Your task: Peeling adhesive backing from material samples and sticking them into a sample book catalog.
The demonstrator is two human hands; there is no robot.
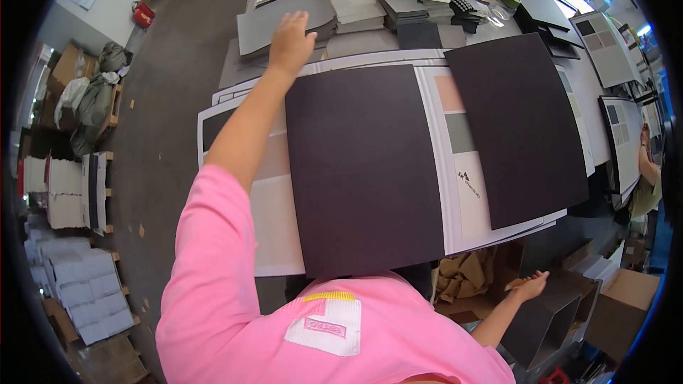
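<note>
In the upper middle, the left hand (289, 46), fingers extended, grips nothing over the grey sheets (257, 27); the step seems reaching; next likely needs pinching an edge; at lower right, the right hand's (530, 286) grasp I cannot tell.

At centre and right of centre, two sheets (363, 171) lie over sample boards (276, 224); behind them, upper centre, are card stacks (320, 3).

The large sheets (364, 171) are black, the stack (267, 23) grey, the shirt (213, 256) pink.
</note>
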